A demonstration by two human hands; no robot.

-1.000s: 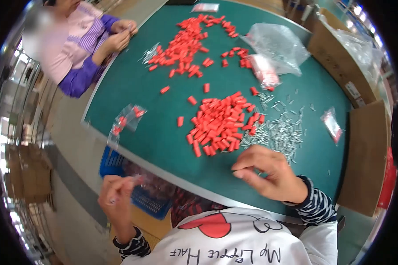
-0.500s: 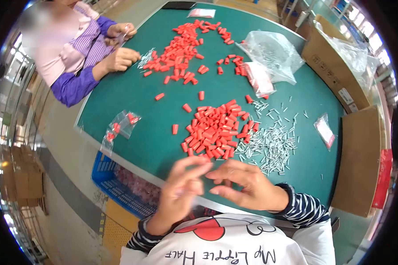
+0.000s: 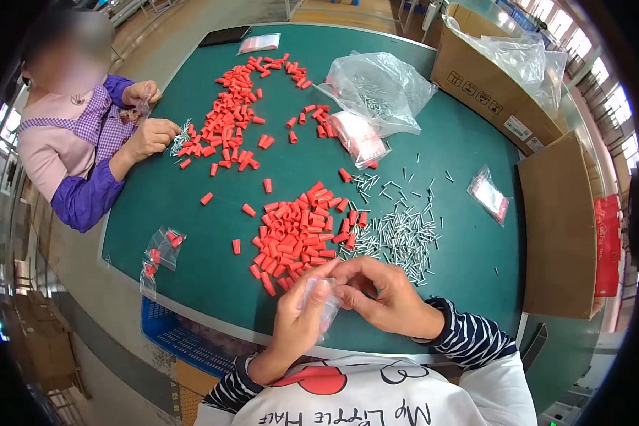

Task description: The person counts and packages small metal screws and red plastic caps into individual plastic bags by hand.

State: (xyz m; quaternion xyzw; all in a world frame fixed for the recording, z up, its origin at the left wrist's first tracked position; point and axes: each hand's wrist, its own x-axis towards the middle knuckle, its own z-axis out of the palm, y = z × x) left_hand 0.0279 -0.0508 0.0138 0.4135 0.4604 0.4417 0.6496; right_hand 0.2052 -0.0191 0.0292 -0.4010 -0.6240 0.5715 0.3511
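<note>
Nearest the camera, the left hand (image 3: 298, 323) and right hand (image 3: 383, 298) met just short of the red cap pile (image 3: 295, 238), both pinching a small clear bag (image 3: 326, 302) between their fingertips above the green tabletop (image 3: 213, 213). Metal pins (image 3: 401, 238) lay scattered just right of that pile. Left of it sat a filled little bag (image 3: 160, 252). Beyond the pile, a large plastic bag (image 3: 380, 89) rested, and a co-worker's hands (image 3: 149, 135) worked beside more red caps (image 3: 227, 121).
</note>
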